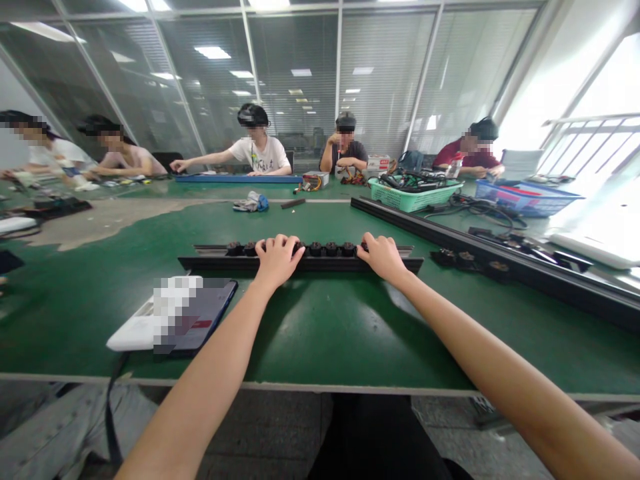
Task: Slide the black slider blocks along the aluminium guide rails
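Black rail (330, 265), apparently socketed, phone (203, 317) and green basket (417, 193) nearby

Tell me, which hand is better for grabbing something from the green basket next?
Probably the right hand. It's at the right part of the black rail, on the same side as the green basket. The left hand is farther from it.
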`<state>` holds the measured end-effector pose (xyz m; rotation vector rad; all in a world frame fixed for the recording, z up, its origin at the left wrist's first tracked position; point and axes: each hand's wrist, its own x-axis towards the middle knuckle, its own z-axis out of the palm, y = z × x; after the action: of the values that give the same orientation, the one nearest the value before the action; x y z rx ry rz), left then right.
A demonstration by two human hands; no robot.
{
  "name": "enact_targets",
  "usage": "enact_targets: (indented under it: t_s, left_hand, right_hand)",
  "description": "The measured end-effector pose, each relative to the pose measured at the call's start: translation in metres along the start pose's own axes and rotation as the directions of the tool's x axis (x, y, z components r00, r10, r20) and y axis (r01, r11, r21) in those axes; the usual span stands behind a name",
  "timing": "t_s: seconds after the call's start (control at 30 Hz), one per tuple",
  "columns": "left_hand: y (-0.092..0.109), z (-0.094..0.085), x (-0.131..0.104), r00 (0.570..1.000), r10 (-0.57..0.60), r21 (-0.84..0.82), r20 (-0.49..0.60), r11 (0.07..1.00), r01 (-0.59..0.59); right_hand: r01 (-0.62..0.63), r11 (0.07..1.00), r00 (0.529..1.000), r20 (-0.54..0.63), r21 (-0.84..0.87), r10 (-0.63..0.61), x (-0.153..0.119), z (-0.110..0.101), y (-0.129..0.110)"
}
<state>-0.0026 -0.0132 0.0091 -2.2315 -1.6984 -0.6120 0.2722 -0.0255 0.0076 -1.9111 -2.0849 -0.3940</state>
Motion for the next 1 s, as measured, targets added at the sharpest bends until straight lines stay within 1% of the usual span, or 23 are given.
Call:
enact_targets:
  t_s: [0.1,0.33,0.53,0.77,1.0]
  left_hand:
    - [0.0008,-0.0005,0.0,1.0,-0.004,0.003,0.004,1.0,0.004]
    - [0.0009,0.0004,-0.0002,1.0,-0.002,0.001,-0.007,1.0,0.002]
    - [0.0005,0.0006,0.0008,1.0,-0.011,-0.013,0.007,1.0,0.011]
    - [0.0014,0.0003,0.0007,1.0,-0.009,-0.022,0.009,1.0,0.009]
    - [0.0024,-0.0008,0.0004,1.0,-0.014,-0.016,0.011,1.0,0.014]
  right_hand:
    - [0.01,1.0,1.0,0.012,0.005,-0.01,-0.0019,-0.0005,0.002]
    - [-0.02,0.995,0.999,0.03,0.099,0.017,0.0,0.0017,0.006]
    - [0.001,1.0,1.0,-0.005,0.029,-0.001,-0.0009,0.0005,0.005]
    - [-0.012,0.998,1.0,0.011,0.054,0.011,-0.0022,0.0016,0.0072]
    - [-0.028,0.999,1.0,0.002,0.024,0.028,-0.0027,-0.0013,0.0071]
